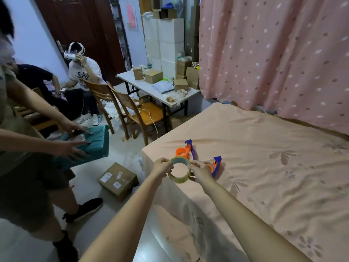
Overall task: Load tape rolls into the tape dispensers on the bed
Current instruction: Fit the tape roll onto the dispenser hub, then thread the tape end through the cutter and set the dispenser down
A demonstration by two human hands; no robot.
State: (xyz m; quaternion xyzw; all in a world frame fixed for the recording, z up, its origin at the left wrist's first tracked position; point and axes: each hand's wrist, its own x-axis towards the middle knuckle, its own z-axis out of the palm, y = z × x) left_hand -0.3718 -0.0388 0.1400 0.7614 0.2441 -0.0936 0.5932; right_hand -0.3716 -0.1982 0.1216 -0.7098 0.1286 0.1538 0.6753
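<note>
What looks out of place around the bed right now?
A cardboard box lies on the floor beside the bed. On the bed, both dispensers lie near its corner, unloaded.
</note>
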